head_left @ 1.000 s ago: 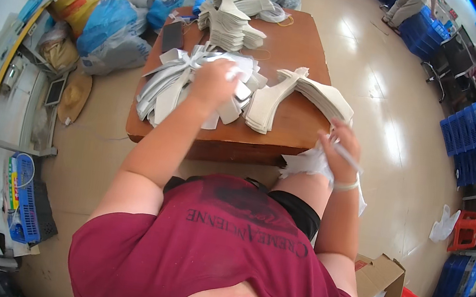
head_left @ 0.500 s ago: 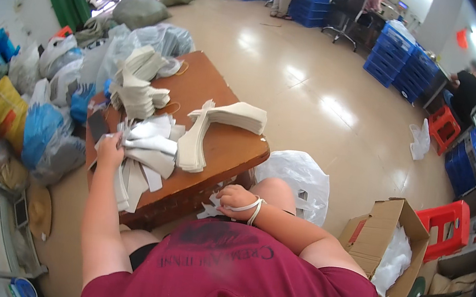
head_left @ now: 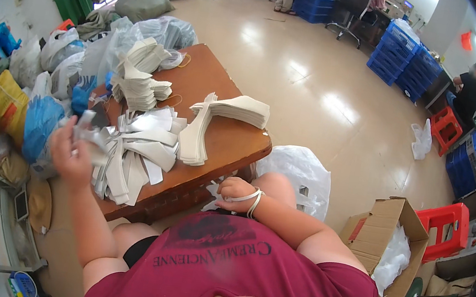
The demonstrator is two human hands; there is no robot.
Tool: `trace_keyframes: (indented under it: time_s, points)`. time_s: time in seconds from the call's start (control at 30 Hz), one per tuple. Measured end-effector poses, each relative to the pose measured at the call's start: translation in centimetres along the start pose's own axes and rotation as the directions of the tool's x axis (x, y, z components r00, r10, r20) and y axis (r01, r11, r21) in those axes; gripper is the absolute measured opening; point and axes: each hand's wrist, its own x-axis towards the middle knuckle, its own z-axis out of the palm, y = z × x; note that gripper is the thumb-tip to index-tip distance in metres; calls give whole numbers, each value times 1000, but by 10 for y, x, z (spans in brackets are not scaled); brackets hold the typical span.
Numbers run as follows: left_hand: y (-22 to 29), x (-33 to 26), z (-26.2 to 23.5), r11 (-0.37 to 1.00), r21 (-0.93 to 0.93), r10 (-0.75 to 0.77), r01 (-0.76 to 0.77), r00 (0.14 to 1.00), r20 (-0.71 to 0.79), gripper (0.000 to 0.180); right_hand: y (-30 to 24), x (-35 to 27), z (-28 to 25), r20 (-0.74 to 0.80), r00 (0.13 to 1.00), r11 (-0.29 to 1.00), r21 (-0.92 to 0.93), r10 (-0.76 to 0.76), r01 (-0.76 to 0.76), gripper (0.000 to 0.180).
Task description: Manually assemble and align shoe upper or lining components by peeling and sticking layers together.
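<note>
My left hand (head_left: 72,154) is raised just off the left edge of the brown table (head_left: 218,74), blurred, its fingers closed on a greyish-white cut piece (head_left: 92,134). Beside it a loose fan of white and grey cut pieces (head_left: 152,137) spreads over the table's near left part. My right hand (head_left: 235,193) sits low by the table's near edge, fingers curled, with white bands (head_left: 255,202) round its wrist. Partly hidden white cut pieces (head_left: 212,189) show at its fingers. Two neater stacks of cream curved pieces, a right stack (head_left: 237,109) and a far stack (head_left: 138,84), stand on the table.
Filled plastic bags (head_left: 72,60) crowd the left side. A white plastic bag (head_left: 300,178) lies by my knee. To the right are an open cardboard box (head_left: 367,237), a red stool (head_left: 446,230) and blue crates (head_left: 391,54). Another person (head_left: 469,92) sits at the far right.
My left hand has lifted off the loose pieces and moved left and toward me with a cut piece. My right hand has barely moved.
</note>
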Motion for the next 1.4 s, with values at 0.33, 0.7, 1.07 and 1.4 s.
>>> trace_keyframes:
  time_s: [0.33,0.7,1.07,1.4]
  points:
    - [78,-30,-1,373,-719,-547,587,765,341,77,-84,77,-35,-61,998,867,497,-6,36,37]
    - [178,-82,28,77,-675,60,734,672,738,52,-129,75,-20,-132,873,634,738,469,-229,30]
    - [195,-92,43,-228,-604,-173,763,579,797,79,-131,68,-26,-249,846,628,768,471,-123,35]
    - [161,-93,32,175,-586,2,791,594,804,47,-139,69,-49,-103,776,500,815,623,-293,30]
